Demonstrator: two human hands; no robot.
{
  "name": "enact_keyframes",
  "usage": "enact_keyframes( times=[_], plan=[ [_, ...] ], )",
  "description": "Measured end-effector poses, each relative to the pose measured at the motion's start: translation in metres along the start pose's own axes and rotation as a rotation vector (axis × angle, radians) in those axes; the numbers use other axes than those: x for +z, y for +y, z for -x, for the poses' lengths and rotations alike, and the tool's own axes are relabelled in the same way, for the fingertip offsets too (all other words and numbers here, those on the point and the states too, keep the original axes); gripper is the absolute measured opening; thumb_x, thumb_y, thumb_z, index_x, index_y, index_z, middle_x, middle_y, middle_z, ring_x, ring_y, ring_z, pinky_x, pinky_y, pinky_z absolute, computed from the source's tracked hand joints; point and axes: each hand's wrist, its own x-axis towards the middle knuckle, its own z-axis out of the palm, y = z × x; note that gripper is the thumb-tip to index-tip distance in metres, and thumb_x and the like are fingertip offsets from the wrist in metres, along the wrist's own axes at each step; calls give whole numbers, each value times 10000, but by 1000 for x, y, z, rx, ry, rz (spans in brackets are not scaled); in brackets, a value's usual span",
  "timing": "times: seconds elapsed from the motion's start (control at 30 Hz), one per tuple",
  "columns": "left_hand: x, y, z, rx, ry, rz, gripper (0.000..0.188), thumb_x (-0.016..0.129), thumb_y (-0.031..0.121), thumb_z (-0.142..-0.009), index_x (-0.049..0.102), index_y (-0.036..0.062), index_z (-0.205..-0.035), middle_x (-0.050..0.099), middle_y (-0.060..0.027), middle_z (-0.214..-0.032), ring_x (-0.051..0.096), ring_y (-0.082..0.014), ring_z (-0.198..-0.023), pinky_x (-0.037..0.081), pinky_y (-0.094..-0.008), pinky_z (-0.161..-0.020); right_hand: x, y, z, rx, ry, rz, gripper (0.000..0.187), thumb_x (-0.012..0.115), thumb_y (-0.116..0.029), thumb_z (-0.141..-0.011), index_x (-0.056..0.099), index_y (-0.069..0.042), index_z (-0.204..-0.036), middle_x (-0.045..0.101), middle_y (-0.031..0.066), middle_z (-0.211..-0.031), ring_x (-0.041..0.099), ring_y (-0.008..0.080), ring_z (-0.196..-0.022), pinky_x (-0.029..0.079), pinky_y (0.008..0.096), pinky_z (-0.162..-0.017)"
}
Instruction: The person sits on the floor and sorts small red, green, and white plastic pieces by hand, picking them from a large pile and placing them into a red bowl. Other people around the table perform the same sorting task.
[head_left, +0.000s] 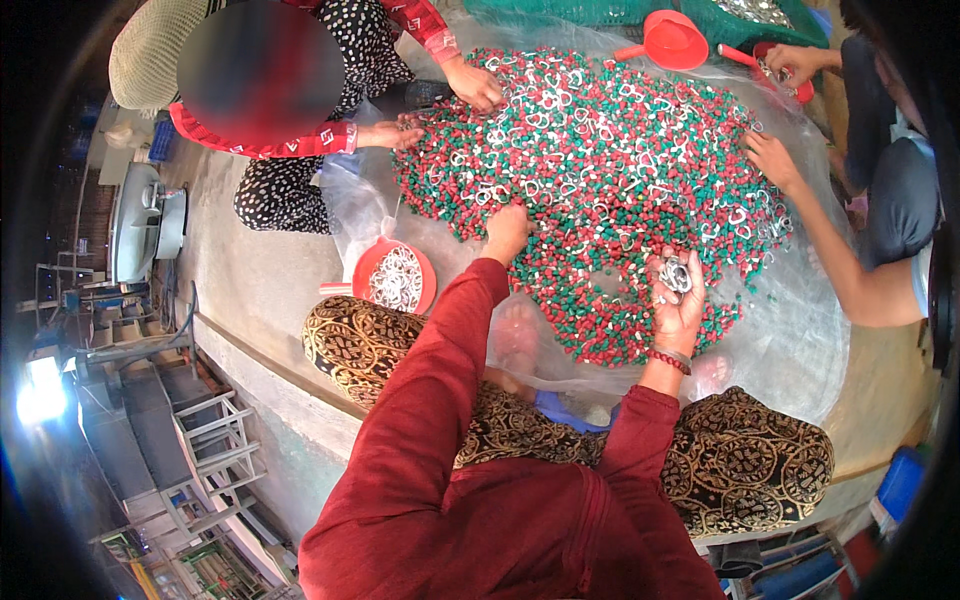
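A wide pile of small red, green and white pieces (600,190) lies on a clear plastic sheet (790,350), with many white loop-shaped rings scattered through it. My left hand (508,235) is at the pile's near left edge, its fingers curled down into the pieces; whatever they pinch is hidden. Held palm up over the near right part, my right hand (677,315) has its fingers closed round several white and silvery rings (675,275). To the left of my left hand, a red scoop (427,278) holds a heap of similar white rings (396,278).
A person on the left reaches both hands (474,85) into the pile. On the right, another person has one hand (772,160) at its edge and one at a red scoop (803,90). One more red scoop (676,40) sits by green baskets (735,35) at the back.
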Motion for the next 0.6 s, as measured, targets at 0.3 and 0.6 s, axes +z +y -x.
enact_keyframes(
  times=[0.3, 0.6],
  plan=[
    [-69, 37, -23, 218, 84, 146, 275, 696, 297, -731, 689, 39, -826, 647, -176, -735, 643, -351, -759, 509, -445, -708, -11, -3, 0, -22, -98, -110, 251, 491, -255, -955, 579, -23, -920, 573, 188, -1040, 546, 335, -984, 556, 331, -579],
    [-197, 130, 31, 973, -170, -21, 241, 650, 220, -752, 597, -13, -787, 606, -209, -748, 613, -376, -779, 479, -458, -688, 1, 62, -11, 130, -67, -144, 288, 496, -309, -938, 584, -87, -1099, 598, 144, -1117, 529, 379, -1115, 390, 597, -962]
  ],
)
